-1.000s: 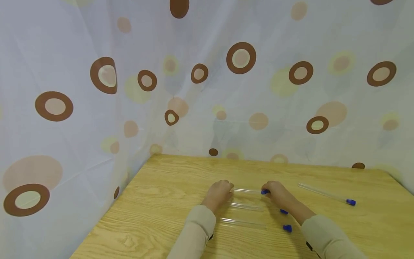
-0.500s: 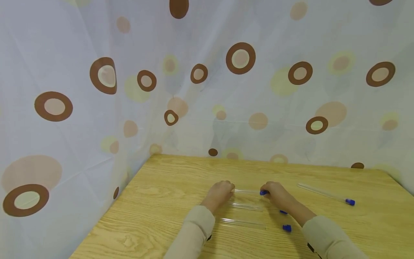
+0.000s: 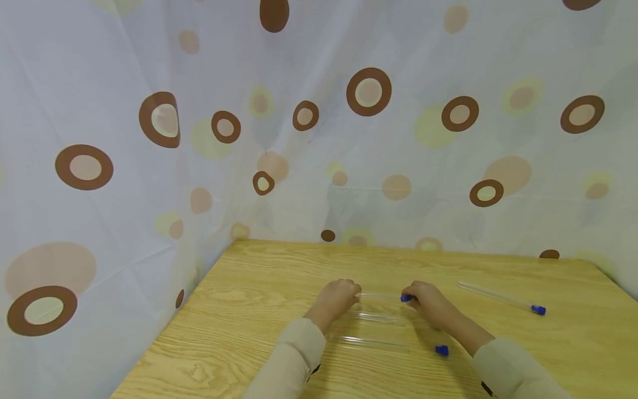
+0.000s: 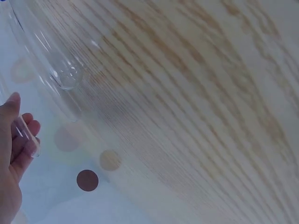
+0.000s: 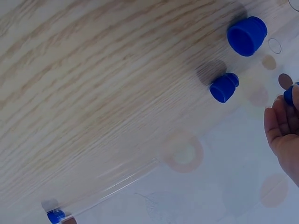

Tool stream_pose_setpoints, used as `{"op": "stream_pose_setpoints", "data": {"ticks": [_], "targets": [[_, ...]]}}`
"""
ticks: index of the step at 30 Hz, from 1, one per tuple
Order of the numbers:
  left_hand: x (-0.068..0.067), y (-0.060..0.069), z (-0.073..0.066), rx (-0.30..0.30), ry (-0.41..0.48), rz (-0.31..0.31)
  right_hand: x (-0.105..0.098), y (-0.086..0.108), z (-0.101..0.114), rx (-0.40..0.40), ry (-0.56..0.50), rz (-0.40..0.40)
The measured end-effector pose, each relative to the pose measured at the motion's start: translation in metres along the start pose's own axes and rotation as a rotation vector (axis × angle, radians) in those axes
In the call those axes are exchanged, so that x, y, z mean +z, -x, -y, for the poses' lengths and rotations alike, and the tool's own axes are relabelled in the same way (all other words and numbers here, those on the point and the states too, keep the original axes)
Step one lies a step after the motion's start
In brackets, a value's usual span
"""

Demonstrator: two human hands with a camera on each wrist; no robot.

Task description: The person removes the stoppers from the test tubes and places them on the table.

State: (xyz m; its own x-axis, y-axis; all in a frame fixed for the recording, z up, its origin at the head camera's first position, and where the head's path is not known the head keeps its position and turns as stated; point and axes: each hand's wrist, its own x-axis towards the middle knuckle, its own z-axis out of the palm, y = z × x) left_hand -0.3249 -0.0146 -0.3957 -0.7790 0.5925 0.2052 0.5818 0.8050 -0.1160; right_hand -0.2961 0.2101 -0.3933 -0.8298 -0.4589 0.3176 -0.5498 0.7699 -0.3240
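Note:
My left hand grips the left end of a clear test tube; its rounded end pokes out past the fingers in the left wrist view. At the tube's right end, my right hand pinches a blue cap. How far that cap sits on the tube cannot be told. Two more clear tubes, a middle one and a near one, lie on the table in front. Two loose blue caps, a larger-looking one and a farther one, show in the right wrist view.
A clear tube with a blue cap on its end lies at the right of the wood-grain table. A spotted white curtain rises along the back and left edges.
Both hands keep their hold on the tube and cap, almost unmoved. The right forearm has shifted slightly, and in the head view it now hides one loose cap. The head view has shifted a little.

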Motion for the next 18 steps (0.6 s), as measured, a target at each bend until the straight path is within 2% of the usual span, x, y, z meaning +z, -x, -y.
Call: {"op": "stream_pose_setpoints", "data": {"ticks": [8, 18], "targets": [[0.002, 0.005, 0.000, 0.046, -0.032, -0.064, 0.002, 0.006, 0.001, -0.004, 0.000, -0.055], [0.000, 0.011, -0.001, 0.071, -0.048, -0.074, 0.006, 0.011, 0.001, -0.013, 0.026, -0.133]]}}
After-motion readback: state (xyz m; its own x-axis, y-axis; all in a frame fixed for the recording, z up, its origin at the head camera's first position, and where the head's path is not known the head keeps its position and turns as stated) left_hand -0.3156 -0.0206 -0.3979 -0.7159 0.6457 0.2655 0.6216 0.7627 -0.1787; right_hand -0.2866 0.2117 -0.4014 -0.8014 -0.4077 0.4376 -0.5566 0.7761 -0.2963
